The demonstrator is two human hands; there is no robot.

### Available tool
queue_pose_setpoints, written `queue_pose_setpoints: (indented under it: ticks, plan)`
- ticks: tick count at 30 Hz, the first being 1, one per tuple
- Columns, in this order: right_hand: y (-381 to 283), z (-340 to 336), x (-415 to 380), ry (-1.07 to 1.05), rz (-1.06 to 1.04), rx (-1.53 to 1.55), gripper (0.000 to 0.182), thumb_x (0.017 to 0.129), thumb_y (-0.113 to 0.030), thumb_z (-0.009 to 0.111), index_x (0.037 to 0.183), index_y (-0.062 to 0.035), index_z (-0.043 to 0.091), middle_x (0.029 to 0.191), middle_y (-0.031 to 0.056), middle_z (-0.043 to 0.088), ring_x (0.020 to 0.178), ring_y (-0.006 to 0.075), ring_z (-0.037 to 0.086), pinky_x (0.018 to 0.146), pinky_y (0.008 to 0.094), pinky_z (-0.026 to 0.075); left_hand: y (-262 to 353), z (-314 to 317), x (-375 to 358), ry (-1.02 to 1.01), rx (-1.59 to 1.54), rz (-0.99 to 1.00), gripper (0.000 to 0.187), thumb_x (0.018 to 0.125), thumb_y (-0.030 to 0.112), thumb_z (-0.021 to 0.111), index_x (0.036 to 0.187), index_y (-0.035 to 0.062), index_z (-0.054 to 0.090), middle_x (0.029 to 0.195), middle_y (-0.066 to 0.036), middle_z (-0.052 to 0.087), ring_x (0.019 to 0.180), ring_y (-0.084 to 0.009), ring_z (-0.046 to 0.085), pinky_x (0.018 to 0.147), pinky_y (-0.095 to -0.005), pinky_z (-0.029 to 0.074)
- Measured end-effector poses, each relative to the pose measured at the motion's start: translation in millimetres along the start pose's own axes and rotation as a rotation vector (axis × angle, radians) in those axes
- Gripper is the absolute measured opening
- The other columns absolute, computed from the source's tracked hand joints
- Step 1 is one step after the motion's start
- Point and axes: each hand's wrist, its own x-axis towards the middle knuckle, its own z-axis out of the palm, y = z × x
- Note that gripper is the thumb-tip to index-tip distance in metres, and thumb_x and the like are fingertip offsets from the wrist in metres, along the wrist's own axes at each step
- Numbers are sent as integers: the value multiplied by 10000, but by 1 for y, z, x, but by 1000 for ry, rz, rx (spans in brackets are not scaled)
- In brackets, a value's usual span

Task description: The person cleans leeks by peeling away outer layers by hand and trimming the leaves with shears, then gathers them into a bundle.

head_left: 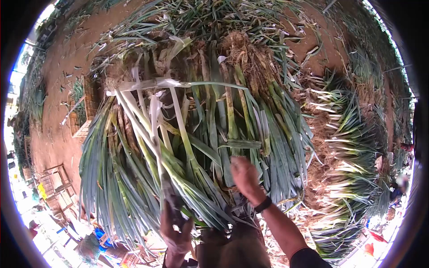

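A broad heap of leeks (214, 116) lies in front of me, roots away from me and green leaves toward me. Several peeled leeks with white shafts (134, 109) rest across its left part. My left hand (177, 234) is low at the heap's near edge, around the dark, blurred leaf end of a leek (157, 147) whose pale shaft points away. My right hand (246, 176), a dark band on its wrist, hovers over the leaves right of centre. Its fingers are curled and somewhat smeared; what they hold, if anything, is hidden. A loose leaf strip (241, 144) lies just beyond it.
A long row of leeks (344, 165) runs along the right on brown soil (58, 107). Loose leaves (201, 18) are strewn behind the heap. Wooden crates (58, 185) stand at the left, and another crate (82, 109) holds greens. A person (397, 190) is at the far right edge.
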Motion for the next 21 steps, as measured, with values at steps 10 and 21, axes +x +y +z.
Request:
queue_pose_setpoints:
  ticks: [10, 21]
  plan:
    - [90, 8, 119, 72, -157, -684, 97, 877, -93, 683, 969, -60, 679, 944, 113, 660, 921, 309, 651, 802, 426, 519, -13, 34, -20, -358, 152, 165, 904, 742, 236, 878, 1448, -126, 444, 917, -227, 617, 650, -364, 635, 525, -425, 519]
    - [104, -17, 103, -101, 90, -739, 325, 830, -110, 735, 1112, -41, 589, 1006, 186, 671, 896, 338, 718, 709, 487, 559, -6, 62, -45, -408, 184, 264, 845, 761, 289, 876, 1395, -127, 500, 883, -189, 618, 644, -341, 647, 491, -432, 523]
